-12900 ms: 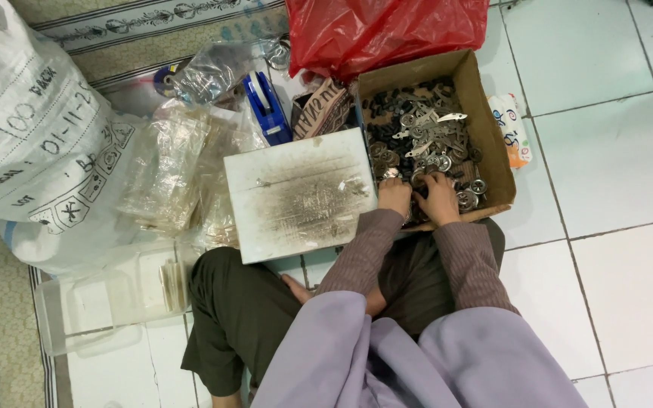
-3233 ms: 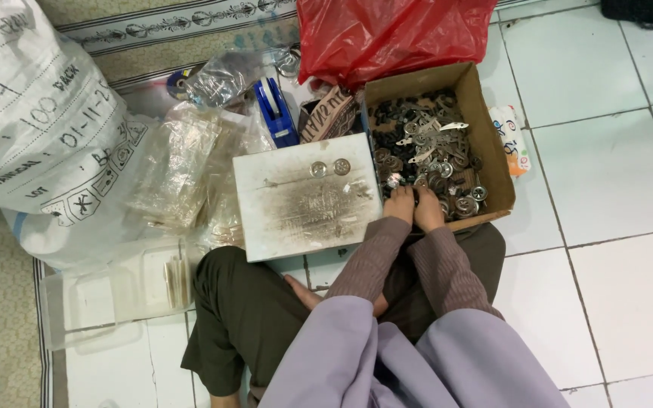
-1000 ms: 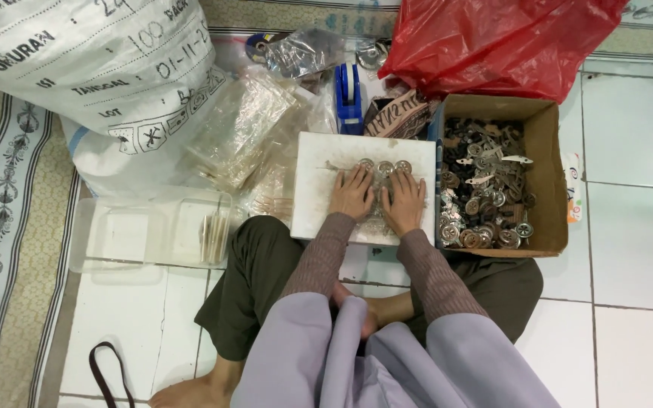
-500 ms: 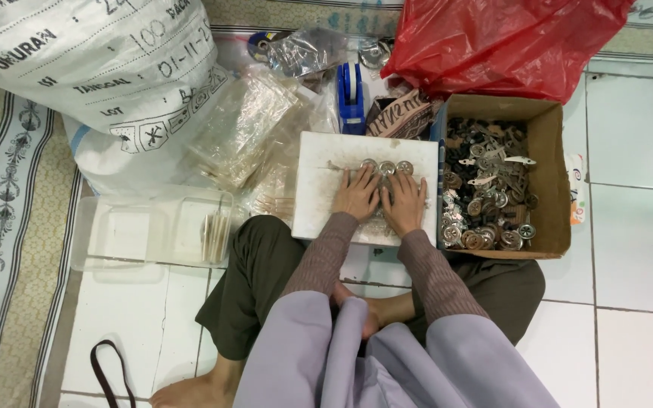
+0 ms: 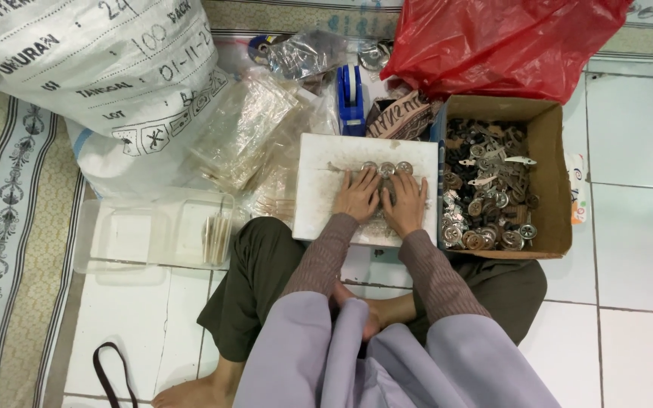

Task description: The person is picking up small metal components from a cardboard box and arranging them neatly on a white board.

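Both hands flat on the white board (image 5: 326, 189), left hand (image 5: 358, 195) and right hand (image 5: 406, 202) spread over small metal discs (image 5: 387, 168). Brown box (image 5: 549, 151) of metal parts sits right, red bag (image 5: 500, 41) behind, white printed sack (image 5: 92, 60) far left.

A single head-worn camera looks almost straight down from above the seated person, close enough that the shoulders and lap fill the bottom edge. The view faces forward and down onto the tiled floor (image 5: 636, 249), with the white board (image 5: 326, 162) near the centre and the cardboard box (image 5: 557, 162) to its right. A patterned mat (image 5: 9, 249) runs down the left edge.
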